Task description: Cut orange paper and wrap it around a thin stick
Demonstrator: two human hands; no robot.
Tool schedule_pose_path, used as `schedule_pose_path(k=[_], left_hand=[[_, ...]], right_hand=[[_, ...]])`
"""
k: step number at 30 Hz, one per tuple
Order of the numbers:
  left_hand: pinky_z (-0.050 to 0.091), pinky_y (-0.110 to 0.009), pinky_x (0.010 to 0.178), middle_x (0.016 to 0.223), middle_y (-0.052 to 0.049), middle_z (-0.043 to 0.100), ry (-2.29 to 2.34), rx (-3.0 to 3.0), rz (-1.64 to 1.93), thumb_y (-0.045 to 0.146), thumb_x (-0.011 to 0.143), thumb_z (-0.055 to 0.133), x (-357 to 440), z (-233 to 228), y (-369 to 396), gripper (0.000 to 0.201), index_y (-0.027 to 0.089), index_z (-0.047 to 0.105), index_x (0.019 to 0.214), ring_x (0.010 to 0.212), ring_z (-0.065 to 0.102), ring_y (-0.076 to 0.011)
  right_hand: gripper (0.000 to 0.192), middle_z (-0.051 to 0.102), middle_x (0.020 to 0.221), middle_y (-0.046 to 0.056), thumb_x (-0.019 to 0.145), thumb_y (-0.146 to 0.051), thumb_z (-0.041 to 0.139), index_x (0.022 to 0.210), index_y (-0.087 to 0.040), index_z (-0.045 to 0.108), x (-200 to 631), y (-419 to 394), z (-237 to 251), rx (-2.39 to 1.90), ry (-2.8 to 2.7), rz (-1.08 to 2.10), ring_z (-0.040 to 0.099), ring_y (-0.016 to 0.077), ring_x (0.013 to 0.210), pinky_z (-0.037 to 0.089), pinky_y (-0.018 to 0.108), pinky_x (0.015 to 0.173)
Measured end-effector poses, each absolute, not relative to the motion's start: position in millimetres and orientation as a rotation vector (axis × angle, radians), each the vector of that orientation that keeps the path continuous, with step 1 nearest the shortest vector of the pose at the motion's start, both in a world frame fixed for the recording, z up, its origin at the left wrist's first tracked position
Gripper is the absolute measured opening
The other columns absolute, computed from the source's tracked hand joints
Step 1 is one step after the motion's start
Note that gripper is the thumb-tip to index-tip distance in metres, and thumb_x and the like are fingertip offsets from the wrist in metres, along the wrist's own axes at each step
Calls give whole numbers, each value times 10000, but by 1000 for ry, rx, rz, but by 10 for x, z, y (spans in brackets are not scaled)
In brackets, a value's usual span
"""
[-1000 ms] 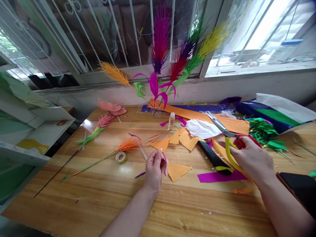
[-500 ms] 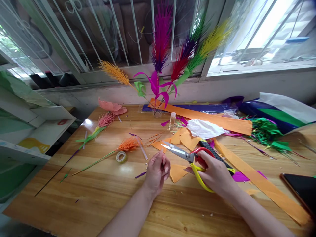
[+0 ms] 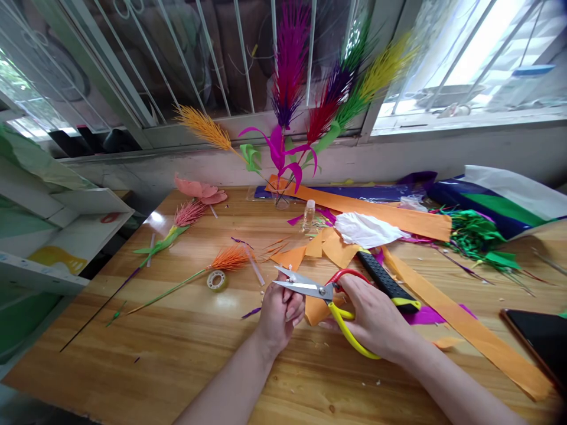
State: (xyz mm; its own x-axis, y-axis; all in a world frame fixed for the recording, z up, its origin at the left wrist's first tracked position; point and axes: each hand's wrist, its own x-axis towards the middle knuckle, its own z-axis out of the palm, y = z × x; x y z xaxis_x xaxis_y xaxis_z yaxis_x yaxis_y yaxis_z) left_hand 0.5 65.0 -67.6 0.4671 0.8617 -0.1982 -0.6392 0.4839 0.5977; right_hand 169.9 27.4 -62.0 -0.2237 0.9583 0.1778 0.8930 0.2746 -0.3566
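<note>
My right hand grips a pair of scissors by its red and yellow handles. The blades point left, slightly parted, and lie over the fingertips of my left hand. That hand is closed in a pinch; a tiny pale bit shows at its fingertips between the blades, too small to name. Just behind and right of my left hand lie orange paper pieces. A black and yellow handled tool lies beyond my right hand.
Left on the wooden table are a tape roll, an orange tufted stem and a pink paper flower. Tufted stems stand in a clear vase beside a small bottle. A long orange strip and a phone lie right.
My right hand has moved the scissors left and slightly down, so the blades now overlap my left fingertips. The blades are a little wider apart. My left hand stays in nearly the same place.
</note>
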Motion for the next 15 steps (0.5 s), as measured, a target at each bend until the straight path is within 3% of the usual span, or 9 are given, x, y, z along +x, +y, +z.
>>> schedule_pose_path(k=[5, 15], left_hand=[[140, -150, 293, 309, 78, 244, 588, 514, 988, 396, 782, 430, 46, -697, 623, 403, 185, 266, 480, 278, 141, -29], [143, -144, 299, 330, 88, 221, 550, 485, 920, 330, 776, 446, 56, -693, 629, 361, 179, 273, 498, 293, 120, -25]], right_hand=[[237, 533, 729, 24, 678, -394, 534, 752, -207, 409, 1679, 280, -662, -1720, -2170, 189, 497, 164, 643, 375, 254, 559], [267, 490, 510, -33, 689, -448, 522, 671, -201, 423, 1691, 284, -778, -1701, -2135, -28, 439, 107, 446, 269, 214, 440]])
